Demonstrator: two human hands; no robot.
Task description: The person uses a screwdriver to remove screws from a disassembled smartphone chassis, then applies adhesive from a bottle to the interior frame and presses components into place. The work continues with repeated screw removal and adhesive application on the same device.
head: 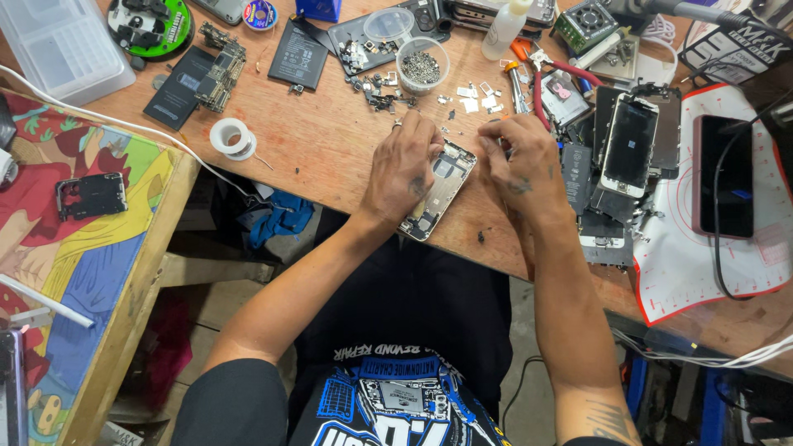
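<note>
Under the left hand [402, 169] an opened phone housing [436, 192] is pinned flat against the wooden surface [330, 144], lying tilted with its lower end near the surface's front edge. The left grip is spread wide over the housing's left side, palm down, pressing rather than pinching. Just right of that grip, the right hand [519, 161] is held with its fingertips drawn narrow at the housing's upper right corner; whether a small part or tool is pinched there cannot be told, since the fingers hide it.

The housing is judged to be well into disassembly: its screen is off, the inner frame is exposed, and much of the inside looks bare. Beyond both grips, loose metal shields and screws [475, 99] are scattered, and a small clear tub of tiny parts [422, 64] stands near them. To the right of the right grip a stack of detached screens [628, 144] is seen. Some components low in the housing appear not yet removed.
</note>
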